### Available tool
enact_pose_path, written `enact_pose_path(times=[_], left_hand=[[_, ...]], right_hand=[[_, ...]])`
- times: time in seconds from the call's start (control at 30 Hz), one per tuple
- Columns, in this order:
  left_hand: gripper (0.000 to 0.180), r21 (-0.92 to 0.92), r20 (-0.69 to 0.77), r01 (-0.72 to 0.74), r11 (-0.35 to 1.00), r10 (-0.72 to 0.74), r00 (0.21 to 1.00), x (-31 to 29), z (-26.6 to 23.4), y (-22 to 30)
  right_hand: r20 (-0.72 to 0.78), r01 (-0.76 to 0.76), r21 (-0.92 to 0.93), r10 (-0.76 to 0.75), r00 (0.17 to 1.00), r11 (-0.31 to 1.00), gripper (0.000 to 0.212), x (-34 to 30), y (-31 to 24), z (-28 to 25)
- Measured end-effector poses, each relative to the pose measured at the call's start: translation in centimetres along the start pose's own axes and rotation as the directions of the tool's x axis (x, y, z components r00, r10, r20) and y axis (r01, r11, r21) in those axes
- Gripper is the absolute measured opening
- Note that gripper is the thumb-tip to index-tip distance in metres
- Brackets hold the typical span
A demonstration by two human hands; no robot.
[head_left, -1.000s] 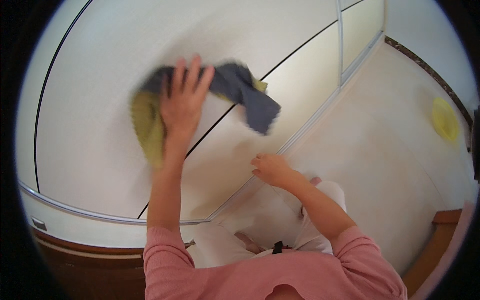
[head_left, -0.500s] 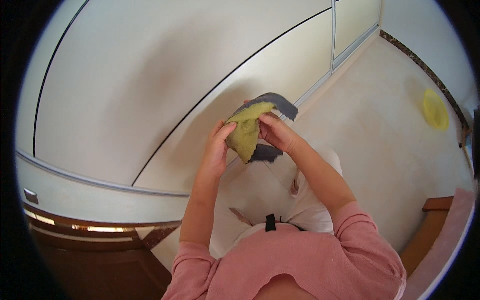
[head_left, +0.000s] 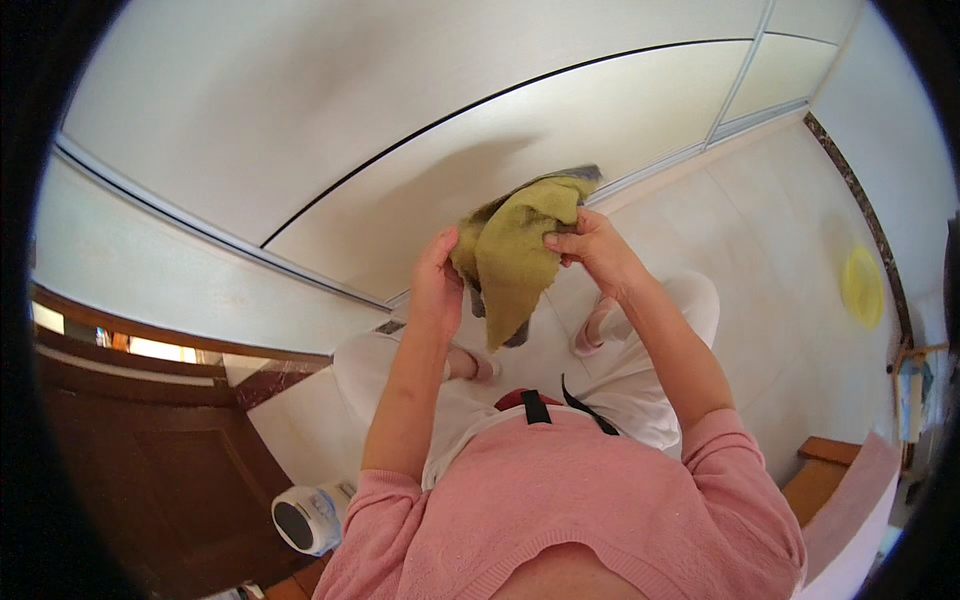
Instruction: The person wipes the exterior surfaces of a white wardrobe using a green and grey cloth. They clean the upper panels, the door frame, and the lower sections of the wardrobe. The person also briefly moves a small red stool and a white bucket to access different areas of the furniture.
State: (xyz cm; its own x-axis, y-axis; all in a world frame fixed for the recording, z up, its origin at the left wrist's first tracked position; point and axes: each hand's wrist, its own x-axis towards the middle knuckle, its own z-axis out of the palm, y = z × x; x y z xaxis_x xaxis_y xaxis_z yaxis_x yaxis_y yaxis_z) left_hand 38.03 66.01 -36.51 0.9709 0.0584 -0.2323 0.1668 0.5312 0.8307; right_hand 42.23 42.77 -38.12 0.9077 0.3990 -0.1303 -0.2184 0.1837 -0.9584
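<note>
1. We are looking down first at a pink sweater point(head_left: 600, 500) filling the lower edge, with a black strap point(head_left: 537, 406) crossing a bit of red just above it, and white trousers point(head_left: 660, 400) beyond.
2. Low on our left, a small white round device point(head_left: 305, 518) is sitting on the floor beside a dark wooden panel point(head_left: 150, 450).
3. We are raising both forearms up from the sweater toward the middle of the view.
4. Our left hand point(head_left: 437, 290) is closing around the left edge of an olive-green cloth point(head_left: 515, 250), fingers curled into the fabric.
5. Our right hand point(head_left: 592, 245) is pinching the cloth's upper right part, thumb and fingertips pressing on it.
6. The cloth is hanging between the two hands in the air, bunched at the top and drooping to a point below (a grey layer is peeking out at its top and bottom edges).
7. Behind it, pale wardrobe doors point(head_left: 350, 130) are curving across the upper half, meeting the cream tiled floor point(head_left: 780, 230) at a metal track.
8. Farthest off on the right, a yellow round object point(head_left: 862, 285) is lying on the floor near the wall.
</note>
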Motion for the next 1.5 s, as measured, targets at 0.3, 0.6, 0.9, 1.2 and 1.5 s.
enact_pose_path(times=[0.3, 0.6, 0.9, 1.2, 1.5], left_hand=[[0.031, 0.14, -0.154, -0.368, 0.919, 0.387, 0.909, -0.7, -8.0, 4.7], [0.012, 0.073, -0.219, -0.427, 0.901, 0.432, 0.875, -1.0, -8.9, 6.9], [0.019, 0.388, 0.871, -0.882, 0.268, 0.206, 0.446, -8.3, 5.1, 6.0], [0.021, 0.556, 0.441, -0.824, 0.113, 0.8, 0.407, -12.5, 1.4, 19.7], [0.023, 0.328, 0.707, -0.698, -0.637, 0.655, -0.265, -21.7, -1.5, 29.5]], right_hand=[[-0.241, 0.105, 0.112, -0.076, 0.967, 0.988, 0.049, 2.7, -2.2, -2.6], [0.002, 0.169, -0.526, -0.198, 0.98, 0.833, 0.024, 4.7, -4.4, -1.7], [-0.627, 0.377, 0.429, -0.03, 0.778, 0.821, 0.038, 1.5, 3.1, 0.3], [-0.636, 0.597, -0.023, -0.472, 0.61, 0.802, 0.044, 6.4, -7.9, -2.2], [-0.208, 0.476, -0.85, -0.974, 0.087, 0.225, 0.05, 27.6, -19.8, 11.5]])
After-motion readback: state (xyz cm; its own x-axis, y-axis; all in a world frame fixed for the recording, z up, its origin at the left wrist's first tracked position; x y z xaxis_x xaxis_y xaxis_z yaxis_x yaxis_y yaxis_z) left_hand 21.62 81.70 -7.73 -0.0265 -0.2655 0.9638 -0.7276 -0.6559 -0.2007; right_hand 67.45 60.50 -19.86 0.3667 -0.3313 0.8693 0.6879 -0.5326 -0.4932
